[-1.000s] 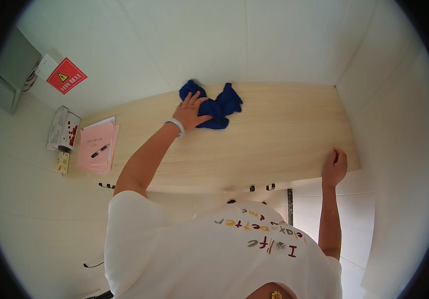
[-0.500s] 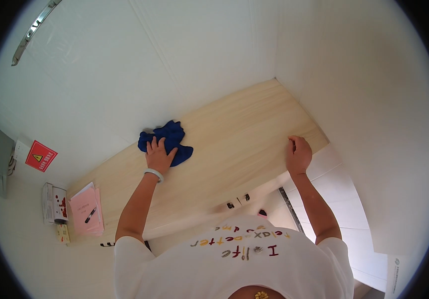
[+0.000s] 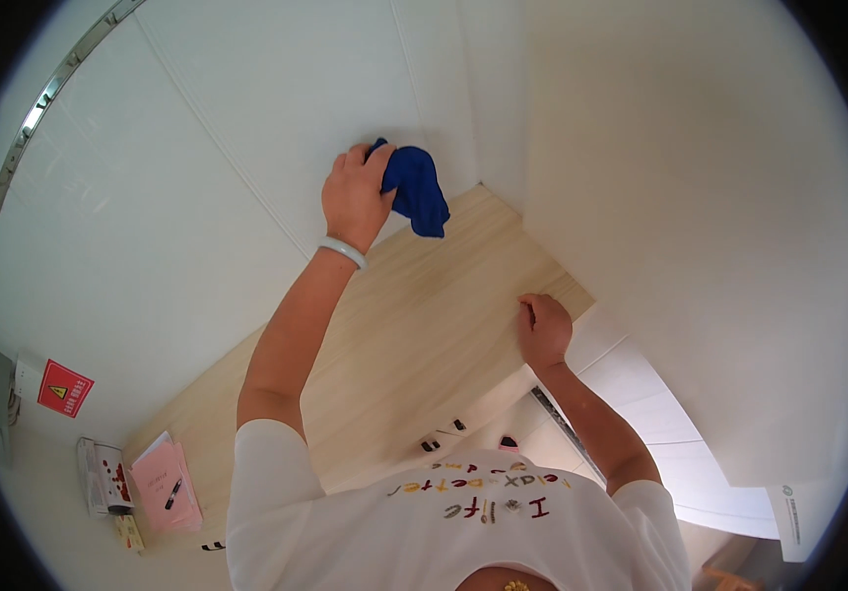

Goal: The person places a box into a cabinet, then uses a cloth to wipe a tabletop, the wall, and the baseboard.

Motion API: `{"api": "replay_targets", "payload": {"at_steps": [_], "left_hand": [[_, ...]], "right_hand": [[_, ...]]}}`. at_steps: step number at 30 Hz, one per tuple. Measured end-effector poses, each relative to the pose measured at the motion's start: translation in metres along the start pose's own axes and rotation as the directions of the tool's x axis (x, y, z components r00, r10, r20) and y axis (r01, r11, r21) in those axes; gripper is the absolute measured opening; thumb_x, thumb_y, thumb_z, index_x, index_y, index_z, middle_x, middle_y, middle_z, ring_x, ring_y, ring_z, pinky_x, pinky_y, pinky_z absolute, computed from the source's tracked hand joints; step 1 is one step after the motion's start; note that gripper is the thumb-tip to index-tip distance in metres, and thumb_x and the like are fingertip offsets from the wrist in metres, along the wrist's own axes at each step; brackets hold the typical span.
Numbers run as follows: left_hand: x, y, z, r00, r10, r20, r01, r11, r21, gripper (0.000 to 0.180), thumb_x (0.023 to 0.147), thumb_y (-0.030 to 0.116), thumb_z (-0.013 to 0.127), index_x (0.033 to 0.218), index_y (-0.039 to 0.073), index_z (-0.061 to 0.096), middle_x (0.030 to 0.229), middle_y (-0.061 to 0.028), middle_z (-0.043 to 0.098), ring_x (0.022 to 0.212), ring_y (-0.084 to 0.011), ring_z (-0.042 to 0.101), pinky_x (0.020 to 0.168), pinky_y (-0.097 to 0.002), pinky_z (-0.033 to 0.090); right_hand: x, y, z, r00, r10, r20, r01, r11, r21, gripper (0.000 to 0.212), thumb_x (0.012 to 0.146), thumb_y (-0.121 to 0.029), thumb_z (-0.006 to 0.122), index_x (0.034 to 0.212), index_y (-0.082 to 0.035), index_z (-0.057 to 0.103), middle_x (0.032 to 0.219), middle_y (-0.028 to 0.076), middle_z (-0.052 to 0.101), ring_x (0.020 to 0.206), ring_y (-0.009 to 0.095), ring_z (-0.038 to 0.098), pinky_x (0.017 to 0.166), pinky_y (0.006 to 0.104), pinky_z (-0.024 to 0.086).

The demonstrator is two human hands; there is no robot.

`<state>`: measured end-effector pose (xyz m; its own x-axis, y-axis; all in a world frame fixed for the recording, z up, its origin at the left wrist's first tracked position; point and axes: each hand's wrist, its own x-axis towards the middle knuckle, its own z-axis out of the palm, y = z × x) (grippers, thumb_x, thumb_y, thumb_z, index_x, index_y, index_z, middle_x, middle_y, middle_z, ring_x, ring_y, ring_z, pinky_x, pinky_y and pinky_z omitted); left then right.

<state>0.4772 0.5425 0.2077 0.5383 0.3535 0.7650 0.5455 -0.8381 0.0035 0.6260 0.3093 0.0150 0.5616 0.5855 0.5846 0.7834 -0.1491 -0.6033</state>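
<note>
A dark blue cloth (image 3: 418, 191) is gripped by my left hand (image 3: 353, 192), which is raised at the far side of the wooden tabletop (image 3: 384, 320), by the white wall (image 3: 276, 108). The cloth hangs out to the right of my fingers; whether it touches the wall I cannot tell. A pale bangle (image 3: 343, 252) circles my left wrist. My right hand (image 3: 546, 331) is curled closed at the right end of the tabletop, with no object showing in it.
At the left end of the tabletop lie pink papers (image 3: 160, 488) with a black pen (image 3: 173, 493) on them. A white box (image 3: 105, 480) and a small yellow box (image 3: 129, 533) stand beside them. A red warning sign (image 3: 65, 388) is on the wall. A side panel (image 3: 660, 217) rises at right.
My left hand has lifted the cloth off the tabletop and moved it up and right toward the wall, closing around it. My right hand stays curled near the tabletop's right end. The view has shifted.
</note>
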Motion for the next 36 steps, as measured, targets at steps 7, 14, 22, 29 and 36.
{"api": "replay_targets", "payload": {"at_steps": [7, 14, 22, 29, 36], "left_hand": [[0.073, -0.027, 0.090, 0.962, 0.270, -0.038, -0.190, 0.764, 0.616, 0.035, 0.078, 0.015, 0.059, 0.114, 0.016, 0.061, 0.115, -0.0038, 0.051, 0.095, -0.0206, 0.048, 0.073, -0.0340, 0.036], [-0.039, -0.015, 0.187, 0.816, 0.214, 0.538, -0.480, 0.769, 0.422, 0.038, 0.083, 0.021, 0.055, 0.118, 0.008, 0.052, 0.112, -0.0036, 0.050, 0.107, -0.0199, 0.044, 0.087, -0.0309, 0.034], [-0.057, 0.012, 0.132, 0.674, -0.273, 0.687, 0.193, 0.962, 0.193, 0.046, 0.084, 0.030, 0.062, 0.117, -0.001, 0.050, 0.110, -0.0136, 0.057, 0.102, -0.0305, 0.059, 0.089, -0.0430, 0.047], [-0.101, -0.010, 0.070, 0.529, -0.107, 0.842, 0.774, 0.467, -0.427, 0.051, 0.084, 0.034, 0.068, 0.125, 0.005, 0.054, 0.119, -0.0200, 0.056, 0.098, -0.0296, 0.059, 0.087, -0.0350, 0.048], [-0.184, -0.094, 0.003, 0.827, 0.070, 0.559, -0.008, 0.994, -0.112, 0.052, 0.087, 0.030, 0.061, 0.133, 0.010, 0.049, 0.131, -0.0131, 0.048, 0.118, -0.0302, 0.046, 0.096, -0.0397, 0.041]], "right_hand": [[0.001, -0.005, 0.002, 1.000, 0.001, -0.028, 0.000, 0.999, 0.033, 0.005, 0.080, -0.007, 0.062, 0.084, -0.007, 0.065, 0.076, 0.010, 0.063, 0.071, 0.029, 0.059, 0.062, 0.0409, 0.046], [0.003, -0.005, -0.002, 0.997, -0.018, -0.070, 0.022, 0.998, 0.060, 0.007, 0.079, -0.004, 0.061, 0.085, -0.006, 0.065, 0.078, 0.010, 0.063, 0.071, 0.030, 0.060, 0.062, 0.0392, 0.047], [0.001, -0.002, -0.001, 0.996, -0.004, -0.087, 0.006, 1.000, 0.022, 0.004, 0.079, -0.006, 0.063, 0.082, -0.008, 0.064, 0.074, 0.007, 0.062, 0.067, 0.027, 0.059, 0.058, 0.0390, 0.045], [0.002, 0.002, -0.002, 0.994, -0.005, 0.109, 0.016, 0.995, -0.098, 0.006, 0.081, -0.012, 0.062, 0.084, -0.007, 0.065, 0.079, 0.008, 0.063, 0.071, 0.026, 0.060, 0.063, 0.0385, 0.047], [0.078, -0.004, 0.072, 0.956, 0.197, 0.215, -0.246, 0.941, 0.231, 0.021, 0.088, -0.025, 0.058, 0.093, -0.005, 0.064, 0.091, 0.011, 0.067, 0.085, 0.028, 0.065, 0.074, 0.0377, 0.050]]}}
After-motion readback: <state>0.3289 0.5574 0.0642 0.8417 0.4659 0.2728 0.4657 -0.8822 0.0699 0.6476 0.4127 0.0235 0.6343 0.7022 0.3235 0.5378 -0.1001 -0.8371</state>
